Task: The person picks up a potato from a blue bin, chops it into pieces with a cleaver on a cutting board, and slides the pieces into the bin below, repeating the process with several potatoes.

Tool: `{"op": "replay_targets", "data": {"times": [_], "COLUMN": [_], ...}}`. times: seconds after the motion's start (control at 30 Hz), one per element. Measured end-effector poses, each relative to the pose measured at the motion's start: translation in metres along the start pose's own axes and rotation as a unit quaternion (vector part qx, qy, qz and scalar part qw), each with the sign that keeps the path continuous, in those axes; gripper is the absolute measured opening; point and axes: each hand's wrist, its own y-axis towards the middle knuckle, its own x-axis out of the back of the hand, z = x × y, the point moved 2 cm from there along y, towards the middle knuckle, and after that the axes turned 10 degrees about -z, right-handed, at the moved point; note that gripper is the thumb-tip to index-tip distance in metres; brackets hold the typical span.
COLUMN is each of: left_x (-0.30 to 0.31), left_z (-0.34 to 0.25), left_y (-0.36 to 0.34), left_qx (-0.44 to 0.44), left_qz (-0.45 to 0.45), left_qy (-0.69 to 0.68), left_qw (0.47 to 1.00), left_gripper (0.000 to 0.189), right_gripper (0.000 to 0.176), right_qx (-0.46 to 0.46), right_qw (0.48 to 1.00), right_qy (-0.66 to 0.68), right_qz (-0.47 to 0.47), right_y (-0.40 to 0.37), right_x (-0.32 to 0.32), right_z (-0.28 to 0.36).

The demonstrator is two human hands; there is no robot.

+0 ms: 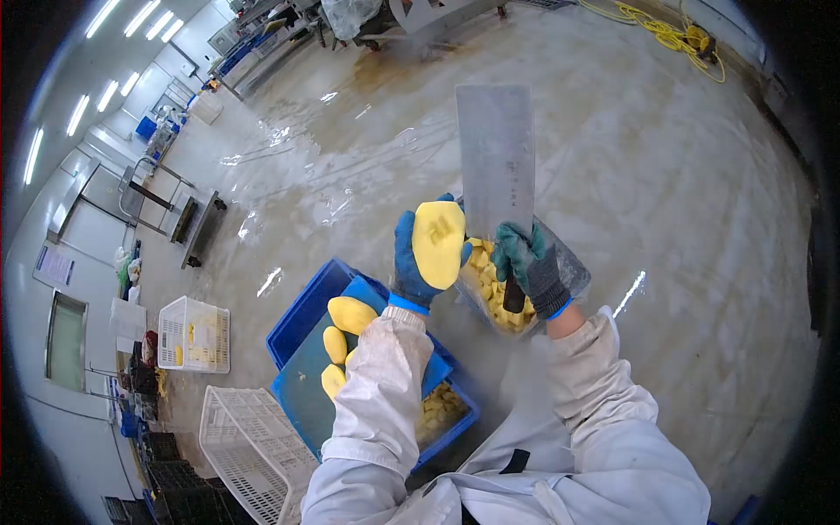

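Note:
My left hand [408, 262], in a blue glove, is closed around a peeled yellow potato [439, 245] with a flat cut face and a small hollow turned toward me. In my right hand [530, 269], gloved in green and grey, is the dark handle of a cleaver [496, 149]. Its broad blade points up and away, apart from the potato. Beneath both hands, a clear tub [567, 254] holds yellow potato chunks [484, 262]. Several peeled potatoes [353, 315] lie on a blue cutting board [299, 398], partly covered by my left sleeve.
The board rests across a blue crate [297, 317] with potato pieces inside. Beside it stands a white basket [249, 437]; another white basket [197, 337] is farther left. A wheeled cart [199, 229] stands on the wet floor [350, 149]. Yellow hose [669, 37] lies at the back right.

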Motion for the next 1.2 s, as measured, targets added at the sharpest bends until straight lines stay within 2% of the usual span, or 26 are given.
{"op": "replay_targets", "data": {"times": [0.13,0.23,0.33,0.37,0.4,0.43,0.47,0.5,0.53,0.57,0.63,0.73,0.77,0.87,0.93,1.0,1.07,1.17,1.2], "left_x": [0.000,-0.002,0.013,0.027,0.051,0.065,0.076,0.087,0.125,0.188,0.160,0.253,0.255,0.234,0.254,0.263,0.265,0.264,0.267], "left_z": [0.000,0.000,-0.010,-0.013,-0.017,-0.025,-0.030,-0.034,-0.038,-0.042,-0.052,-0.061,-0.062,-0.069,-0.077,-0.085,-0.088,-0.080,-0.079], "left_y": [-0.004,-0.016,-0.049,-0.074,-0.101,-0.141,-0.175,-0.209,-0.247,-0.286,-0.343,-0.412,-0.419,-0.395,-0.360,-0.328,-0.305,-0.287,-0.286], "left_qx": [0.015,0.033,-0.035,-0.096,-0.137,-0.326,-0.332,-0.328,-0.323,-0.367,-0.238,-0.192,-0.111,-0.141,-0.186,-0.175,-0.120,0.011,0.011], "left_qz": [0.070,0.057,-0.021,-0.080,-0.177,-0.211,-0.299,-0.384,-0.461,-0.496,-0.603,-0.612,-0.601,-0.506,-0.533,-0.542,-0.575,-0.574,-0.557], "left_qy": [-0.021,-0.005,0.079,0.163,0.205,0.454,0.472,0.480,0.542,0.619,0.686,0.728,0.759,0.844,0.718,0.632,0.641,0.682,0.671], "left_qw": [0.997,0.998,0.996,0.979,0.953,0.802,0.760,0.717,0.624,0.486,0.331,0.243,0.224,0.112,0.407,0.525,0.494,0.452,0.489], "left_gripper": [0.067,0.066,0.064,0.061,0.055,0.052,0.050,0.048,0.050,0.055,0.061,0.068,0.073,0.083,0.093,0.103,0.112,0.104,0.098], "right_gripper": [0.020,0.019,0.023,0.020,0.018,0.016,0.017,0.018,0.018,0.018,0.019,0.020,0.019,0.018,0.017,0.014,0.014,0.014,0.014], "right_qx": [0.011,0.027,0.143,0.086,0.037,-0.010,-0.049,-0.006,-0.012,-0.017,-0.012,-0.064,-0.077,-0.094,-0.075,-0.070,-0.079,-0.067,-0.056], "right_qw": [0.999,0.997,0.982,0.996,0.999,0.998,0.995,0.998,0.998,0.998,1.000,0.997,0.995,0.993,0.992,0.991,0.991,0.991,0.991], "right_qy": [0.032,0.050,-0.118,-0.034,-0.002,0.033,0.027,-0.021,-0.023,-0.026,-0.018,-0.049,-0.053,-0.068,-0.083,-0.093,-0.091,-0.078,-0.066], "right_qz": [-0.005,-0.043,-0.017,0.003,-0.023,-0.053,-0.079,-0.065,-0.055,-0.047,-0.006,0.013,0.017,0.036,0.064,0.060,0.050,0.085,0.102], "right_y": [-0.007,-0.011,0.001,0.001,-0.003,-0.006,-0.006,0.000,0.000,-0.002,-0.007,-0.018,-0.022,-0.036,-0.042,-0.049,-0.060,-0.057,-0.056], "right_x": [-0.005,-0.005,0.020,0.021,0.016,0.010,0.001,0.002,-0.001,-0.004,-0.014,-0.032,-0.037,-0.056,-0.067,-0.075,-0.092,-0.096,-0.097], "right_z": [0.002,0.001,-0.023,-0.021,-0.013,-0.005,0.004,0.001,0.001,0.000,-0.006,-0.010,-0.012,-0.017,-0.023,-0.025,-0.020,-0.027,-0.031]}}
